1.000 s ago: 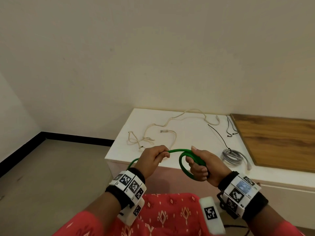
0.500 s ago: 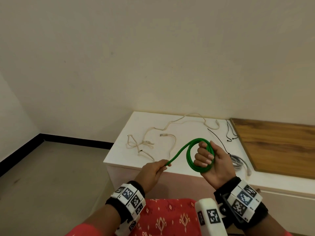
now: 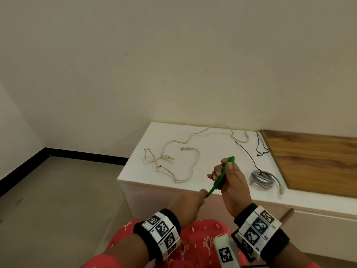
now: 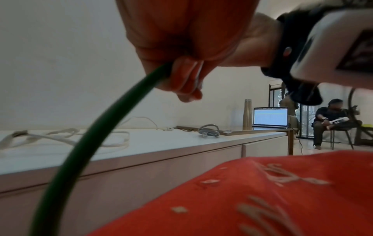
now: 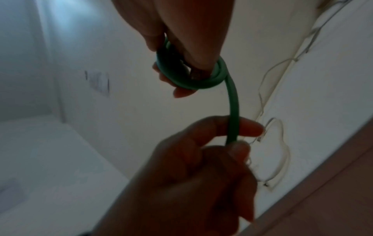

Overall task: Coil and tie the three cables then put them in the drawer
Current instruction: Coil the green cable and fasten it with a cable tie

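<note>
Above the lap, the green cable [image 3: 222, 177] is gripped as loops in the right hand [image 3: 229, 182]; its loose part is pinched by the left hand [image 3: 188, 206], likely so it is fed neatly.

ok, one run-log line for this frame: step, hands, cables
step: coiling green cable | right hand: holds loops | left hand: pinches free length | grey cable: coiled on cabinet | beige cable: loose

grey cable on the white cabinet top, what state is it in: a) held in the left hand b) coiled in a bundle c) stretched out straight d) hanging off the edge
b: the grey cable lies wound in loops on the white cabinet top, apart from both hands.
</note>
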A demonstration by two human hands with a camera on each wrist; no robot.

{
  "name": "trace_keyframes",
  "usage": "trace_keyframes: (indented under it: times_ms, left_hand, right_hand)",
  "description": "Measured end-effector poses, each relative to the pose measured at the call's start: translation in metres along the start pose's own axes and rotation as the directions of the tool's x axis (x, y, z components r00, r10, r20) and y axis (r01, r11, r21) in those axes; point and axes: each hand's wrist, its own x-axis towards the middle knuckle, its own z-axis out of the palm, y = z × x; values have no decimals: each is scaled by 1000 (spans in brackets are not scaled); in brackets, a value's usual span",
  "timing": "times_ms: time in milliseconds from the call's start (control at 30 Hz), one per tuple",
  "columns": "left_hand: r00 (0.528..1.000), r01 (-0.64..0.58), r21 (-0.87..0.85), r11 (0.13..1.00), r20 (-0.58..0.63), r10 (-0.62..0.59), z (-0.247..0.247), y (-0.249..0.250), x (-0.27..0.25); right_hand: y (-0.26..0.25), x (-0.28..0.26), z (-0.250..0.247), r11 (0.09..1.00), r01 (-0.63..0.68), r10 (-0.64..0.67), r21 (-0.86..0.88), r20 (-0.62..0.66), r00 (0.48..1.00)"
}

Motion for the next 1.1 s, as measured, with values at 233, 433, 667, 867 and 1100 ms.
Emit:
trace_keyframes:
  times_ms: [233,433,667,867,1100]
  left_hand:
    - [1000,-9,-108,994,-22,7,10,2,3]
    - [999,42,-109,993,-1,-43,9,7,-3]
    - [998,-57,43,997,5,57,-2,0,-4]
    - [993,-85,331,940,-51,108,-20,-11,5]
    - [939,-256,297,920,-150,309,-34,-20,8]
  right_hand:
    - [13,-10,-3,774,220,-170,-594,140,975]
    - [12,-11,-5,493,224,-146,-841,174,974]
    - [2,-5,-18,67,132,155,-989,141,978]
    - [4,-5,-14,-71,178,380,-981,138,914]
    - [-3,-5,-16,167,129,488,-978,195,851]
